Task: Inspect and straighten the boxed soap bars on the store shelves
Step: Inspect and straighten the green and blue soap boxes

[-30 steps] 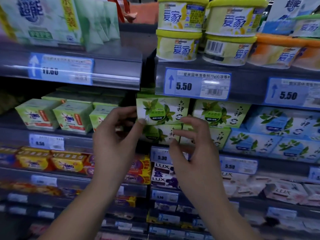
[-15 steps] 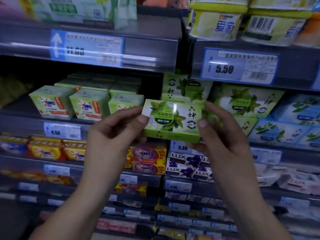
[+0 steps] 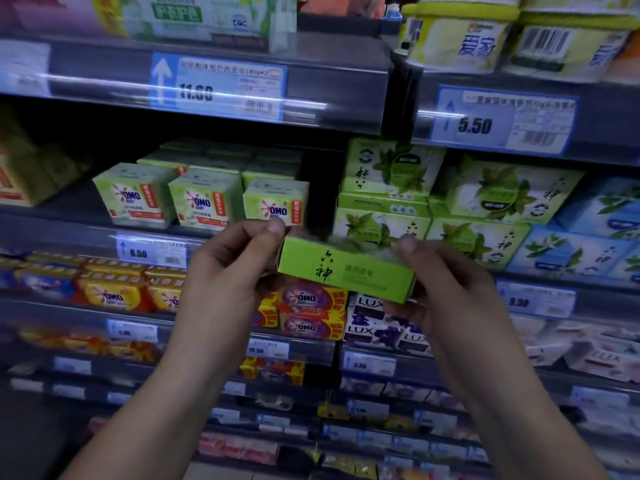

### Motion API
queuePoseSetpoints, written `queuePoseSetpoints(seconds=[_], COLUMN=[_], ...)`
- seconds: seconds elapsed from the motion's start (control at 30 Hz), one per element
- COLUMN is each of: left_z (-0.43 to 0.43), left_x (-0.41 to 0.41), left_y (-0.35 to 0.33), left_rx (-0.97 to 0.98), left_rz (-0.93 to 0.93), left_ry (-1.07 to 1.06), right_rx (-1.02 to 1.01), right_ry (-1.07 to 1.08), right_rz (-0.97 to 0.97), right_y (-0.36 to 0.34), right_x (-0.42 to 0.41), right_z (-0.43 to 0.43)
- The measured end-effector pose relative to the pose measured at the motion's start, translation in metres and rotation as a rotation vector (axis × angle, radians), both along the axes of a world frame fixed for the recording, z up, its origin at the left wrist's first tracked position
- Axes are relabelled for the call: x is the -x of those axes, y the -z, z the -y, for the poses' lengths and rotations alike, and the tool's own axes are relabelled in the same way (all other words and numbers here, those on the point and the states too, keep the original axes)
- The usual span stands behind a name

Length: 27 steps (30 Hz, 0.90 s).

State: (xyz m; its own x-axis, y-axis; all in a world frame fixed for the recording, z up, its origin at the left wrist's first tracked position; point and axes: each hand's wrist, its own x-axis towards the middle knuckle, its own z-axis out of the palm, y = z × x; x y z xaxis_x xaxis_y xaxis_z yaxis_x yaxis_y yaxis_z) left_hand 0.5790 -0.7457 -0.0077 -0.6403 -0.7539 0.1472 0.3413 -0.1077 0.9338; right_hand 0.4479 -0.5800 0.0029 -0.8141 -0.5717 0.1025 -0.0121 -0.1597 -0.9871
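A green soap box (image 3: 346,273) with black Chinese characters is held out in front of the shelves, its narrow side face turned toward me. My left hand (image 3: 228,271) pinches its left end between thumb and fingers. My right hand (image 3: 446,289) grips its right end. Behind it, matching green soap boxes (image 3: 391,174) are stacked on the shelf, one standing upright on top of the left stack.
Green OMO packs (image 3: 204,199) stand on the shelf to the left. Blue soap boxes (image 3: 571,251) lie at right. Red OMO bars (image 3: 308,313) and purple LUX boxes (image 3: 377,327) fill the shelf below. Price rail (image 3: 218,86) and tubs (image 3: 460,36) are above.
The green box came off the shelf stack into both hands and was rotated, so its narrow side faces me instead of the leaf-printed front. The view moved closer and down.
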Motion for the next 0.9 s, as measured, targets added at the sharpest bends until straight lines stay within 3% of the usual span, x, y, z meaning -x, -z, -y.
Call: queuePoseSetpoints(seconds=[0.23, 0.47, 0.6, 0.67, 0.8, 0.9], left_z=[-0.008, -0.012, -0.018, -0.027, -0.047, -0.055], left_x=[0.011, 0.015, 0.005, 0.001, 0.003, 0.006], left_y=[0.007, 0.005, -0.009, -0.016, -0.023, -0.025], left_rx=[-0.077, -0.027, 0.183, 0.368, 0.582, 0.675], left_rz=[0.090, 0.079, -0.096, -0.137, -0.065, -0.034], left_ry=[0.078, 0.081, 0.088, 0.069, 0.060, 0.031], right_rx=[0.049, 0.037, 0.060, 0.014, 0.062, 0.120], right_ry=[0.064, 0.105, 0.212, 0.131, -0.105, -0.149], right_rz=[-0.611, -0.706, -0.539, -0.356, 0.030, 0.188], right_y=[-0.013, -0.015, -0.006, 0.002, 0.017, 0.029], right_x=[-0.023, -0.030, -0.018, -0.013, -0.013, -0.015], right_z=[-0.006, -0.007, -0.010, -0.006, 0.002, 0.004])
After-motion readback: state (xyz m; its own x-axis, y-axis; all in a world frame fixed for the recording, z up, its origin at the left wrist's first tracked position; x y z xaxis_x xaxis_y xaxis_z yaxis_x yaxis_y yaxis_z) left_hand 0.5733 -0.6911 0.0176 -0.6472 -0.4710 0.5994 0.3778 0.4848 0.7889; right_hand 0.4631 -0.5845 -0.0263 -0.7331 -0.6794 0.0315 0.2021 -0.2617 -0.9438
